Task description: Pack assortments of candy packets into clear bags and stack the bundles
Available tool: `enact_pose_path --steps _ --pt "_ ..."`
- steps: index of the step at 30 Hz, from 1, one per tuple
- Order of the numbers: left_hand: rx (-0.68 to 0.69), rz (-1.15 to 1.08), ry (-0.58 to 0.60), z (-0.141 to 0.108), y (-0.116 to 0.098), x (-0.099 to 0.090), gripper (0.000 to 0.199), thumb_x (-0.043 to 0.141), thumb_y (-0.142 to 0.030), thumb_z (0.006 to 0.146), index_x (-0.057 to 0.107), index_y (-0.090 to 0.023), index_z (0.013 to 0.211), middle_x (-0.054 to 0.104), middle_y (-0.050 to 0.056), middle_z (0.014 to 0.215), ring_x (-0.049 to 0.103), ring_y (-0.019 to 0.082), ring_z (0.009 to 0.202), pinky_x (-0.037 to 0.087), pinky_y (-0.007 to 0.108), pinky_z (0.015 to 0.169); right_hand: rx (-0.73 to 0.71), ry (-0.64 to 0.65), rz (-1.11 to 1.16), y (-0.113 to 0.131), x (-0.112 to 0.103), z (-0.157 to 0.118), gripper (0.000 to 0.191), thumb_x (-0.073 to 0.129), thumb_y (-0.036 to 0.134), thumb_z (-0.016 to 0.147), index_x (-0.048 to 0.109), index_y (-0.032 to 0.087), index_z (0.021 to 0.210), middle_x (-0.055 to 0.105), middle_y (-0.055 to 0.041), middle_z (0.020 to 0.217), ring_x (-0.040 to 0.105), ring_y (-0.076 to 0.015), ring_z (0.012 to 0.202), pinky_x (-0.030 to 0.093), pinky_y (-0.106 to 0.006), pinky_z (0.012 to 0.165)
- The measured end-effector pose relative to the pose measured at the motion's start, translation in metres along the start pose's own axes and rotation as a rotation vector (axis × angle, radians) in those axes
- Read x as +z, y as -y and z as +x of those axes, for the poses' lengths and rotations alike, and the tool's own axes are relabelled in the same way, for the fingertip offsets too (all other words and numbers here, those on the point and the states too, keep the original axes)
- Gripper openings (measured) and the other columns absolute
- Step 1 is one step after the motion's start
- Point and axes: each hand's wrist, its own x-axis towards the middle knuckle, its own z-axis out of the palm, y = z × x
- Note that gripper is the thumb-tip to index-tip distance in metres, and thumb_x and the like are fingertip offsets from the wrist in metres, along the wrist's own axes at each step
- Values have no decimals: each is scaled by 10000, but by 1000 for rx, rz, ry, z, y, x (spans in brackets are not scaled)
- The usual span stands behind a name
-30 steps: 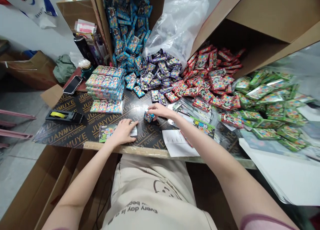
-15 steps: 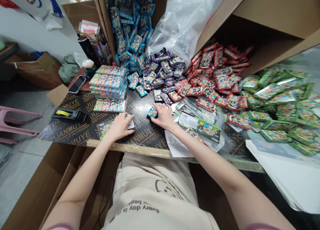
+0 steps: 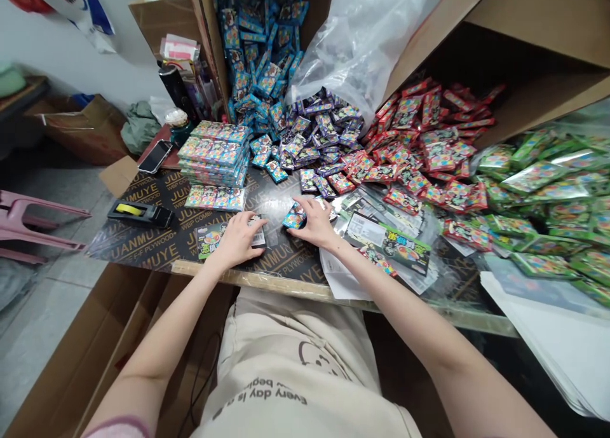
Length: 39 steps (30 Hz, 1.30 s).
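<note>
- Blue card pack (image 3: 294, 219): small, foil-bright, lying tilted on the board directly under the right hand (image 3: 312, 223), near the board's middle.
- Right hand: fingers (image 3: 305, 212) curved together over the pack, holding it against the board.
- Left hand (image 3: 237, 239): fingers (image 3: 252, 225) slightly apart and lying across a flat cartoon packet (image 3: 212, 239) with a white barcode label. Whether they grip it cannot be told.
- Progress, as far as visible: one squared block of multicolour boxed packs (image 3: 214, 155) stands finished-looking, with a single row of boxes (image 3: 215, 198) in front of it. Most of the stock remains loose.
- Loose stock: blue packs (image 3: 257, 44) fill a cardboard carton and spill forward. Purple packs (image 3: 324, 130), red packs (image 3: 419, 133) and green foil packs (image 3: 538, 184) lie in separate heaps.
- Surface: black film-faced plywood board (image 3: 286, 263) with yellow-printed lettering and a pale raw edge. On it are a tape dispenser (image 3: 140, 214), a smartphone (image 3: 155, 156), white paper sheets (image 3: 333, 266) and a green printed card (image 3: 388, 250).
- Room: a clear plastic bag (image 3: 362, 44) rises behind the heaps, beside a large open carton (image 3: 534, 63). A pink plastic stool (image 3: 28, 219) stands on the grey floor (image 3: 47, 298) to the left, and a crumpled green cloth (image 3: 140, 128) sits beyond the board.
</note>
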Motion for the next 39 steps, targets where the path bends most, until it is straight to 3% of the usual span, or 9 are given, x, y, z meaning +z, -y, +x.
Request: enact_pose_path --steps 4,10,15,20,27,33,39 --pt "-14 29 0 1 -2 1 600 744 -293 683 543 -202 1241 452 153 1278 456 347 1189 398 488 1005 -264 -13 176 23 -13 -12 952 749 460 716 260 211 1494 519 -155 1366 517 -316 1215 415 -469 1001" --pt "46 -101 -28 5 -9 3 698 736 -267 675 460 -217 1314 480 137 1276 456 330 1209 386 490 1031 -277 121 -91 52 -22 -31 837 735 324 741 349 193 1472 547 -185 1314 527 -346 1179 420 -478 938" --pt "102 -277 -76 3 -12 8 985 740 -228 646 207 -224 1475 508 141 1334 486 318 1245 351 508 1085 -352 205 19 53 -28 -35 867 692 274 743 271 209 1498 531 -167 1358 524 -332 1177 401 -480 940" --pt "68 -325 -112 -1 -15 11 1058 781 -323 633 165 -222 1487 505 145 1388 521 312 1258 226 554 1160 -430 249 172 48 -40 -31 891 645 234 738 207 202 1513 499 -148 1410 499 -307 1226 390 -446 975" --pt "-46 -350 -122 -1 -19 8 1129 820 -385 582 174 -231 1495 613 106 1234 565 308 1206 206 586 1149 -332 178 101 55 -47 -37 877 678 305 669 327 155 1458 606 -146 1268 556 -312 1081 366 -434 919" --pt "-11 -401 -97 -6 -21 9 1108 830 -389 569 229 -211 1482 608 98 1219 570 291 1190 221 558 1162 -290 224 92 61 -52 -42 905 681 341 635 334 176 1455 625 -135 1238 559 -305 982 348 -430 892" --pt "0 -455 -148 -8 -15 3 1013 814 -410 614 280 -208 1452 587 123 1263 580 283 1178 333 517 1119 -310 113 240 55 -51 -45 882 674 374 710 275 205 1478 506 -154 1364 491 -313 1158 359 -432 928"
